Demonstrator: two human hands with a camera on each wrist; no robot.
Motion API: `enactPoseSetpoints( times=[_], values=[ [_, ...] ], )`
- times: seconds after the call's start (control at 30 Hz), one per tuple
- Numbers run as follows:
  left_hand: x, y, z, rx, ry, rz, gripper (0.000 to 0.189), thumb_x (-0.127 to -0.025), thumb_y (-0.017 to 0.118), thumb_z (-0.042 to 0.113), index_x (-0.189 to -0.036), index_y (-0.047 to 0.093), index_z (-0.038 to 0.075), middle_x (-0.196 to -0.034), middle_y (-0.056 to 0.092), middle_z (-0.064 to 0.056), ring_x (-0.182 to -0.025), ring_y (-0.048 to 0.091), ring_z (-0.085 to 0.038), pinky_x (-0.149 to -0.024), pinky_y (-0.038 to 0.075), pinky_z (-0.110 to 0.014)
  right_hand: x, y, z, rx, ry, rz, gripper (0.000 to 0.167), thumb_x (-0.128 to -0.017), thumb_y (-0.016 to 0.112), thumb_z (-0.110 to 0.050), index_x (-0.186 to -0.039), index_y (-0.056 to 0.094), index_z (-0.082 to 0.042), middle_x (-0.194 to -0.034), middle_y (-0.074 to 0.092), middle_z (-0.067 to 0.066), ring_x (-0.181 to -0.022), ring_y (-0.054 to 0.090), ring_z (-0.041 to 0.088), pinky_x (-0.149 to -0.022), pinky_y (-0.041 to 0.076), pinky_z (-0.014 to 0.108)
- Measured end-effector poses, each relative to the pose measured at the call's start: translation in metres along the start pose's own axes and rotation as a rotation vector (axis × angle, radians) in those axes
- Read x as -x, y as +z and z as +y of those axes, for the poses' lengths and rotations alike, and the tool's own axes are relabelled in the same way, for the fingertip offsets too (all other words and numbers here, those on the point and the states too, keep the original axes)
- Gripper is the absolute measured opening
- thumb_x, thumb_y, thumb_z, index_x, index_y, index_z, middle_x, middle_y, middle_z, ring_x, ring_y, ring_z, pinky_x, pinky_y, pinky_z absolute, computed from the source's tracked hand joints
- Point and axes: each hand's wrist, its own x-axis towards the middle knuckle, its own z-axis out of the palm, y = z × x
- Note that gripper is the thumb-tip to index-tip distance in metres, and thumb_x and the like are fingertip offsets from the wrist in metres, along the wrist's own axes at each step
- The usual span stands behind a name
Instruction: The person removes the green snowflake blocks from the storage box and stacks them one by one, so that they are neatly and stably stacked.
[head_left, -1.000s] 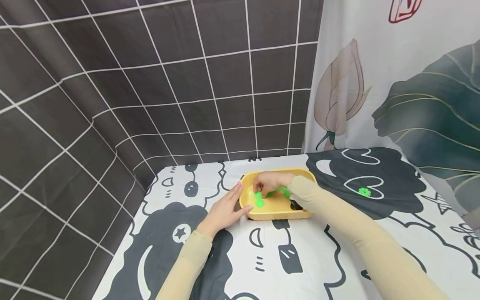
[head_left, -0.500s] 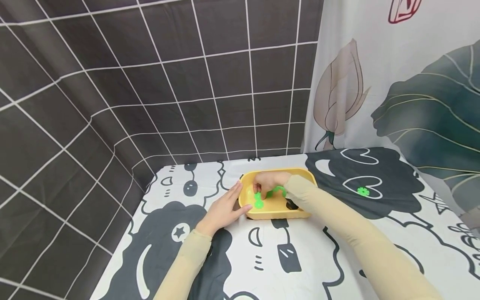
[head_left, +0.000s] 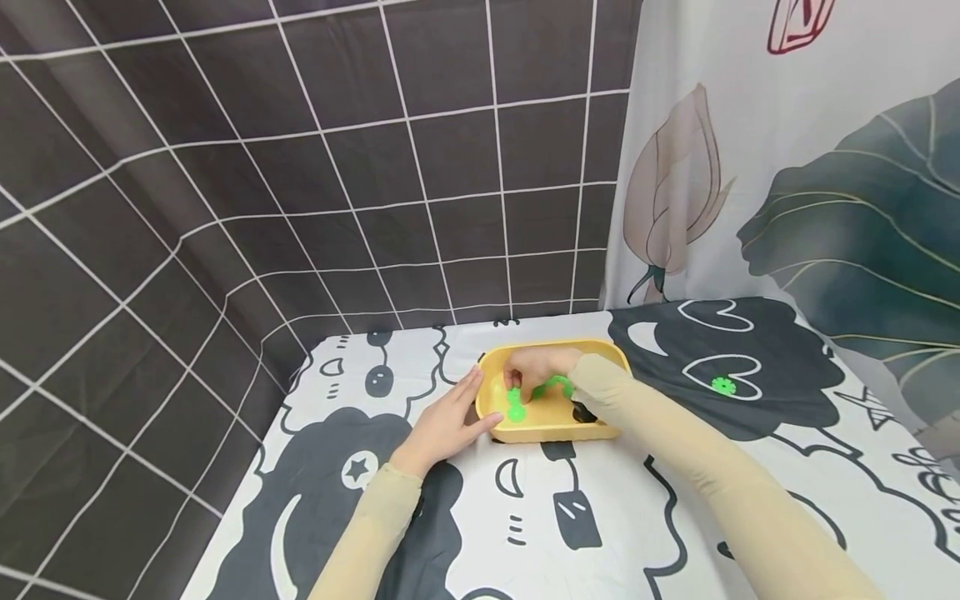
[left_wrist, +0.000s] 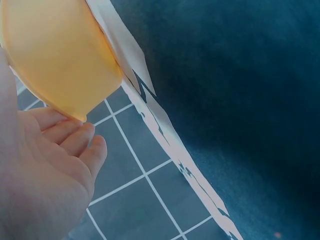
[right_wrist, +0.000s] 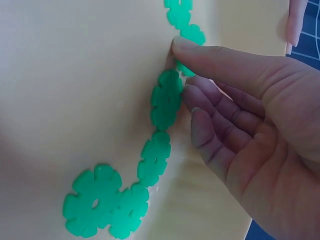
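A shallow yellow tray [head_left: 555, 434] stands on the patterned cloth. Inside it lies a chain of green notched plastic discs [right_wrist: 155, 159], joined edge to edge in a line, with a larger disc at one end. My right hand [head_left: 536, 367] reaches into the tray and pinches one disc of the chain between thumb and forefinger, which partly cover it in the right wrist view. My left hand [head_left: 446, 421] rests against the tray's left end, fingers extended and thumb at the near corner. In the left wrist view its fingertips touch the outside of the tray wall [left_wrist: 70, 55].
One loose green disc [head_left: 723, 386] lies on the cloth [head_left: 637, 517] to the right of the tray. Dark tile-patterned fabric [head_left: 450, 167] hangs behind and at the left, and a white leaf-printed curtain [head_left: 705, 50] at the back right. A small black object [head_left: 582, 412] shows beneath the right wrist.
The head view has shifted slightly. Both hands keep their places at the tray, the right one still pinching the disc chain.
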Motion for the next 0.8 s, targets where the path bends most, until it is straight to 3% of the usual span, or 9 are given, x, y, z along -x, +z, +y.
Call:
enactPoseSetpoints(
  times=[0.8],
  values=[
    [0.0008,0.0014,-0.0018,-0.006,-0.001,0.014,0.088,-0.097,0.048,0.067,-0.159,0.027,0.008,-0.165,0.024,-0.004,-0.149,0.029,-0.021,-0.117,0.033,-0.042,0.0023,0.0005,0.0032,-0.023,-0.045,0.013,0.029,-0.079,0.079,0.004,-0.092,0.060,-0.012,-0.073,0.050,-0.004,-0.065,0.045,0.009,-0.060,0.038,0.019]
  ],
)
